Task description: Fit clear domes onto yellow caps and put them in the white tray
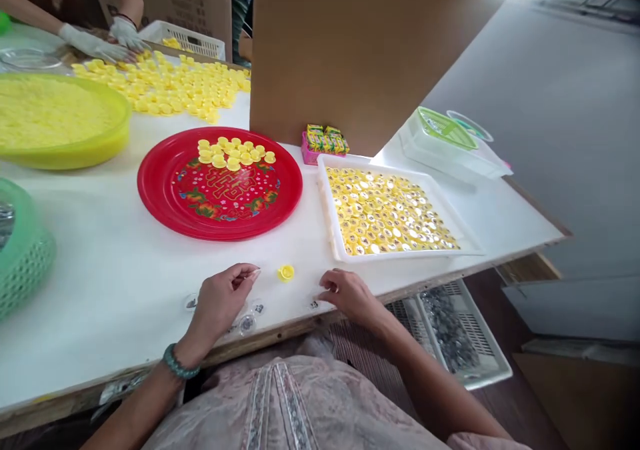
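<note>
Along the near edge of the white table (pixel 115 283), the person's left hand (pixel 217 303), a green beaded bracelet (pixel 180 363) at its wrist, had thumb and fingertips drawn together in a pinch; whether anything tiny sat between them could not be told. The right hand (pixel 349 295) lay apart from it, fingers loosely curled, low over the tabletop and holding nothing visible. Between the hands, a yellow plastic cap (pixel 286 273) lay alone on the table. It looked light and fairly stiff, and its smooth, small body would likely skate under a careless touch, so its rim, pinched between thumb and forefinger, seemed the surest hold. Small clear discs (pixel 247 325) lay scattered near both hands, and these looked thin enough to be awkward to lift from the flat surface.

Farther out, a red floral plate (pixel 283 210) carried a cluster of yellow caps (pixel 233 155), and a white plastic tray (pixel 327 203) beside it was packed with yellow caps showing silvery centres (pixel 385 210). Past them, a co-worker's gloved hands (pixel 107 45) rested among more loose caps (pixel 175 87). Below the table edge, a white crate (pixel 450 330) held a heap of silvery discs.
</note>
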`<state>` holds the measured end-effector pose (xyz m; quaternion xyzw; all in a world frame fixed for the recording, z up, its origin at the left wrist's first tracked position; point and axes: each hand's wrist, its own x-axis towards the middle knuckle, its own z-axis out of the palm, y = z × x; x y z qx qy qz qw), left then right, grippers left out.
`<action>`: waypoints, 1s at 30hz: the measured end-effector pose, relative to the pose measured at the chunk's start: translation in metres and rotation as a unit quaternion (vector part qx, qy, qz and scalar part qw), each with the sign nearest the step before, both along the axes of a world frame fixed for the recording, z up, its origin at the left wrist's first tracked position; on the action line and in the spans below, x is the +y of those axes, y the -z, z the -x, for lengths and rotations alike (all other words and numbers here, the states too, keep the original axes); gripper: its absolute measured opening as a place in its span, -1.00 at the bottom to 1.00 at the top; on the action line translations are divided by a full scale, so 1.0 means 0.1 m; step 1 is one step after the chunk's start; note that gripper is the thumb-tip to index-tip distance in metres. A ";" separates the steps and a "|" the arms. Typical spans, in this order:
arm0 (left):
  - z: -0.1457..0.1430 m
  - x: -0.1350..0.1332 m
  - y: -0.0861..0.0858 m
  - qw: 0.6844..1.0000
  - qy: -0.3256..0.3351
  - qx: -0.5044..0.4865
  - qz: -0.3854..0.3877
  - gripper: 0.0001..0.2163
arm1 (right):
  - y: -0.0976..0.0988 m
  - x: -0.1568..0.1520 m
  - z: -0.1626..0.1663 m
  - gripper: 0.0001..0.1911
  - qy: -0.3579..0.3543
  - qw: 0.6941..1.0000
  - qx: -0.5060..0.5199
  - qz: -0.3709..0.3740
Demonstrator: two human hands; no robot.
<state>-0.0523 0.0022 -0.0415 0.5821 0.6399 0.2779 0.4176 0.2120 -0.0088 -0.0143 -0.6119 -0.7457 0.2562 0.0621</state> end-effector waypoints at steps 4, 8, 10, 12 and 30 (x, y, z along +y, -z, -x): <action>-0.20 0.00 -0.06 0.999 0.052 -0.004 -0.005 -0.76 | 0.27 -0.06 0.12 -0.79 -0.004 0.999 0.026 0.044; -0.29 -0.06 -0.02 0.997 0.080 -0.001 0.006 -0.77 | 0.27 -0.08 0.16 -0.83 -0.024 0.998 0.031 0.048; -0.33 -0.09 0.00 0.995 0.096 -0.003 0.019 -0.78 | 0.26 -0.09 0.13 -0.84 -0.028 0.998 0.037 0.050; -0.37 -0.12 0.00 0.992 0.119 -0.009 0.028 -0.79 | 0.26 -0.09 0.11 -0.84 -0.023 0.997 0.045 0.050; -0.62 -0.11 -0.06 0.957 0.003 -0.283 0.059 -0.77 | 0.24 -0.09 0.61 -0.71 0.236 0.711 0.635 0.186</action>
